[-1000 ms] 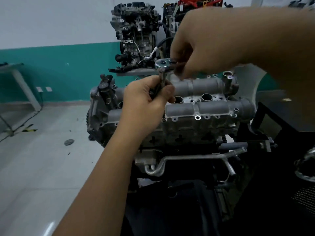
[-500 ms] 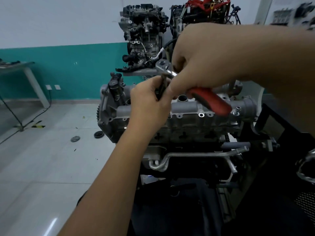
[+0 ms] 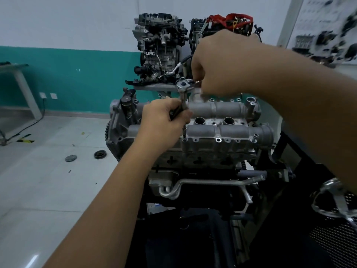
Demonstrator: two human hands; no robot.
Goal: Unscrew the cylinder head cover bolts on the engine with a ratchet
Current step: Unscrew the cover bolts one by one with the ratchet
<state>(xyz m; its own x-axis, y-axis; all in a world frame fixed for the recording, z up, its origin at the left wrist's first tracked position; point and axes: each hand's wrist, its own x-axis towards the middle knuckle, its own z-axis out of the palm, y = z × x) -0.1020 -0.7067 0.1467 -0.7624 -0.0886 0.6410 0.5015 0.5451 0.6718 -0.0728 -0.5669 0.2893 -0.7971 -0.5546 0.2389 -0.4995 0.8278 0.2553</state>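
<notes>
While the left hand (image 3: 166,117) pinches the extension bar (image 3: 184,105) upright over a front-edge bolt (image 3: 184,139) of the cylinder head cover (image 3: 222,130), the right hand (image 3: 222,62), fingers curled tight, has swung the ratchet (image 3: 185,84) handle away behind its fist. Half a second ago the red grip pointed toward the camera; now hidden. Judged: another loosening stroke, bolt still seated.

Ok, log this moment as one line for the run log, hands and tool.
left hand: steadies extension bar | right hand: grips ratchet handle | socket on front-edge bolt | cover not off
</notes>
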